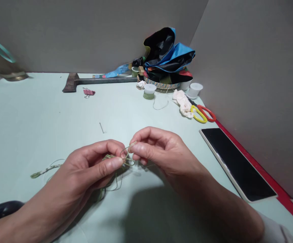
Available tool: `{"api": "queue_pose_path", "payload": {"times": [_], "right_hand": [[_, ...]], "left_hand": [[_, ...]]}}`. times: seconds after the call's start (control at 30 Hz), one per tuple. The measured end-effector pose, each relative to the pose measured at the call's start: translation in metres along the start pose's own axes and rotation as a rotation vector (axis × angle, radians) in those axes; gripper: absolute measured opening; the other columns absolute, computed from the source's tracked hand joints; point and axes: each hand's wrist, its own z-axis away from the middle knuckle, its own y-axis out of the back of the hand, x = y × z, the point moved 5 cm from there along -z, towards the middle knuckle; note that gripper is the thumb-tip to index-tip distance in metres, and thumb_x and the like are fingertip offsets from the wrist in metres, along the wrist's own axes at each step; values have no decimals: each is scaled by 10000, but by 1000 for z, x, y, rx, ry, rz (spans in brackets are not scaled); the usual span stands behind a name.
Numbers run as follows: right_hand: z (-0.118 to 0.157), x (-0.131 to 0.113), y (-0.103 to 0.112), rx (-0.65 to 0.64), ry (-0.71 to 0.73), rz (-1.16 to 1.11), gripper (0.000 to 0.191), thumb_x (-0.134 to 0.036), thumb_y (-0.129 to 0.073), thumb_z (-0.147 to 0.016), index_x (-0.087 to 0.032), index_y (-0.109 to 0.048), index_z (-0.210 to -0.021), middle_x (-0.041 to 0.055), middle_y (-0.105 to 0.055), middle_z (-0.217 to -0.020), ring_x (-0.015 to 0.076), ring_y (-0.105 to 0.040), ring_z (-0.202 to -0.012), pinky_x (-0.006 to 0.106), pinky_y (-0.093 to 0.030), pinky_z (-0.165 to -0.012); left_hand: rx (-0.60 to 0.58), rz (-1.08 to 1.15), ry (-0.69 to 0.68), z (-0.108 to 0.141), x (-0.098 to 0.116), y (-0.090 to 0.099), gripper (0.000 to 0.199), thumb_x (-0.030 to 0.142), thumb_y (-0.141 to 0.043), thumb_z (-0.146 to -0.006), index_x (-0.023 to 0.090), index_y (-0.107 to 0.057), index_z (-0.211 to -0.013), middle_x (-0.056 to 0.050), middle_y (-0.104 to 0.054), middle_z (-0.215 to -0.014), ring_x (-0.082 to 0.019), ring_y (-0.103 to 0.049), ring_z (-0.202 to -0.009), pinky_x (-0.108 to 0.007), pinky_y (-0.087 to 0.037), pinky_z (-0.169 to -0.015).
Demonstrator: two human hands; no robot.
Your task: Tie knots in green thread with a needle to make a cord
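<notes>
Thin green cord (129, 162) loops between my two hands, close together above the pale table. My left hand (93, 165) pinches it between thumb and forefinger, with more tangled strands showing behind and below the fingers. The thumb and forefinger of my right hand (159, 148) are closed on another part of the same cord, just to the right. A braided green end (45, 171) lies on the table left of my left hand. Loose strands hang below the fingers; how they join is partly hidden.
At the back lie a hammer-like tool (71, 82), a pink binder clip (89, 92), a green thread spool (149, 91) and a blue-black fabric bundle (169, 57). Scissors (199, 114), crumpled tissue (183, 103) and a phone (237, 163) are on the right. A dark object (1, 211) sits lower left.
</notes>
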Motion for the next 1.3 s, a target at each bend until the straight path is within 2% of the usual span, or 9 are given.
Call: {"api": "queue_pose_path", "payload": {"times": [0.17,0.27,0.4,0.63,0.8,0.93,1.1,1.2,1.3], "right_hand": [[4,2,2,10,-53,-25,353,-312,-1138,-796,-219,-807,-874,-41,-736,-775,146,-619,-752,307,-488,-770],[4,5,1,-34,-108,4,381,-350,-1141,-796,-223,-791,-877,-44,-722,-769,143,-590,-736,308,-457,-750],[2,5,-3,-97,-113,33,400,-342,-1152,-792,-232,-774,-861,-65,-686,-741,142,-542,-729,298,-431,-722],[9,15,-8,-210,-230,-85,356,-266,-1107,-892,-223,-754,-913,-13,-833,-889,123,-704,-755,254,-484,-751],[16,17,-9,-316,-217,-208,299,-365,-1017,-1077,-232,-759,-1008,25,-887,-1098,136,-845,-875,255,-566,-819],[15,15,-9,-315,-179,-185,229,-318,-946,-1125,-223,-751,-1050,29,-874,-1060,137,-842,-870,252,-575,-818],[14,10,-11,-266,-150,-148,186,-210,-946,-1019,-207,-765,-1065,31,-876,-995,139,-806,-827,259,-586,-809],[13,10,-13,-221,-210,-159,349,-120,-1040,-856,-212,-777,-1066,12,-872,-1002,145,-806,-857,256,-594,-812],[11,10,-14,-162,-218,-140,446,-129,-1123,-744,-222,-764,-993,-44,-811,-846,129,-751,-774,234,-553,-741]], "left_hand": [[20,-10,11,-3,-1,0,446,593,-1189,-685,261,-905,-773,-48,-723,-816,-183,-566,-739,-214,-356,-535],[19,0,11,-4,-1,0,431,583,-1195,-686,267,-934,-817,-3,-619,-694,-164,-494,-691,-202,-346,-537],[21,9,-33,-3,5,1,363,522,-1186,-741,255,-952,-819,-34,-781,-808,-123,-453,-649,-181,-386,-537],[-1,11,-104,-2,5,-1,344,509,-1147,-821,240,-937,-783,-93,-921,-1113,-229,-810,-827,-244,-664,-686],[-118,99,-102,-2,6,-6,289,476,-1099,-929,268,-939,-807,-42,-917,-939,-207,-848,-773,-220,-673,-702],[-114,99,-90,-2,6,-6,280,474,-1110,-913,256,-950,-837,-55,-920,-881,-214,-854,-774,-220,-673,-713],[-29,118,-94,-4,3,-4,261,422,-1111,-869,233,-936,-830,-69,-883,-802,-193,-770,-715,-218,-627,-663],[-20,109,-99,-4,2,-4,280,418,-1110,-841,223,-912,-805,-62,-838,-732,-194,-742,-658,-232,-592,-621],[33,58,-96,-3,0,0,293,455,-1104,-835,228,-918,-826,-52,-807,-737,-187,-705,-637,-214,-503,-560]]}}
